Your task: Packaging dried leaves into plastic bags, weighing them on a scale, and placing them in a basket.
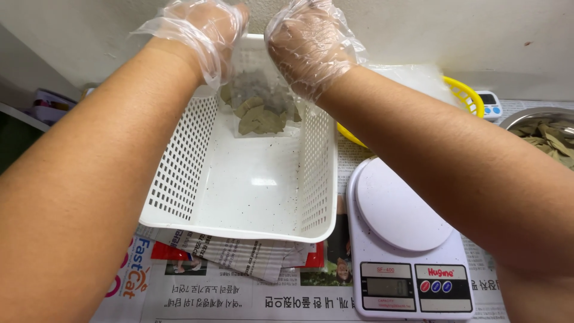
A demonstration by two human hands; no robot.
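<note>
Both my hands wear thin clear plastic gloves and reach over the far end of a white perforated plastic basket (179,161). My left hand (200,33) and my right hand (305,45) together hold the top of a clear plastic bag (260,98) that stands in the basket's far end. Dried greenish-grey leaves (258,118) fill the lower part of the bag. My fingertips are hidden behind the gloves and the bag's top.
A white digital kitchen scale (403,239) sits at the right on newspaper (239,299). A yellow basket (463,96), a small white timer (490,103) and a metal bowl of dried leaves (541,128) stand at the back right. A wall rises behind.
</note>
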